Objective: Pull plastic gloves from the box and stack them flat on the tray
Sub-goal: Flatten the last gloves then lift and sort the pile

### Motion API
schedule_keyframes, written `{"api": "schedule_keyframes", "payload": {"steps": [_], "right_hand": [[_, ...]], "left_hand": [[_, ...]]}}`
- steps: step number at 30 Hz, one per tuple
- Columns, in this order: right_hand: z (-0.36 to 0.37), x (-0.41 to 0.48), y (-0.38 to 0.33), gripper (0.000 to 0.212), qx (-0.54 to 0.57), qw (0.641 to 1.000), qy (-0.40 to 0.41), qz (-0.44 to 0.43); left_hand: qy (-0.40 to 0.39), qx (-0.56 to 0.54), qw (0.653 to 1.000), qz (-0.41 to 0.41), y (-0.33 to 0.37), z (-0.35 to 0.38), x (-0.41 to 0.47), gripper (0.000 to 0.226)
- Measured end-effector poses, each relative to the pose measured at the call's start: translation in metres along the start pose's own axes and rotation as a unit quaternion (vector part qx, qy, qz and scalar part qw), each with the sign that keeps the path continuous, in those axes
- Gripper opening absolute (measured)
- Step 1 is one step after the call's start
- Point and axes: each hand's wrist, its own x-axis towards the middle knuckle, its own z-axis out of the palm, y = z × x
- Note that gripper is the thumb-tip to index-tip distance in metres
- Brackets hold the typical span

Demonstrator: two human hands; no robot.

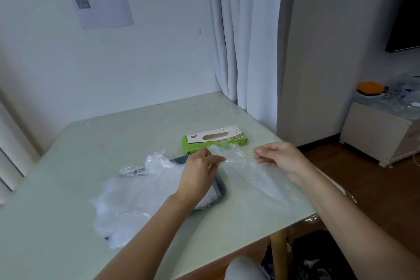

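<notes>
**Above the table's near right corner, one glove is stretched between two hands**

Just past the tray (pixel 222 191), a single clear plastic glove (pixel 247 174) hangs in the air, held up off the table (pixel 113 138) between both hands. Spreading it this way looks meant to pull out the crumples so that it can go down flat; thin film like this would otherwise fold on itself.

The left hand (pixel 200 173) has its fingers curled, with thumb and fingertips pinching the glove's far, bunched end, close to the green box (pixel 213 141). The right hand (pixel 281 159) is curled too, its fingertips drawn together on the glove's upper edge. The film is so clear that the exact contact is hard to make out, but it appears to be a pinch. Neither hand is spread, and the rest of the glove drapes down and toward the person below the right wrist.

The box lies flat beyond the tray, its window slot facing up, within easy reach of either hand for the next pull. The dark tray sits beside it, mostly hidden under a loose heap of gloves (pixel 136 195), which spills over the tray's left rim onto the table. Only the right rim and a bit of the far edge show. The heap looks rumpled rather than neatly flat, so it may need smoothing.
</notes>
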Motion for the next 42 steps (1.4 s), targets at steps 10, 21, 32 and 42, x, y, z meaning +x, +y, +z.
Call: {"api": "schedule_keyframes", "payload": {"steps": [10, 21, 32, 42], "right_hand": [[0.032, -0.002, 0.016, 0.013, -0.198, 0.969, -0.146, 0.018], [-0.001, 0.019, -0.045, 0.035, -0.156, 0.977, 0.105, -0.099], [0.029, -0.023, -0.122, 0.052, -0.198, 0.940, -0.274, -0.050], [0.093, -0.016, -0.134, 0.044, -0.260, 0.926, -0.238, -0.137]], "left_hand": [[-0.015, -0.125, 0.986, -0.114, 0.013, 0.003, -0.005, 0.021], [-0.181, 0.035, 0.983, 0.015, 0.003, -0.005, -0.011, 0.025], [-0.010, -0.304, 0.932, -0.195, 0.012, -0.089, -0.001, 0.073], [-0.195, -0.432, 0.863, -0.176, 0.012, -0.136, 0.000, 0.042]]}}
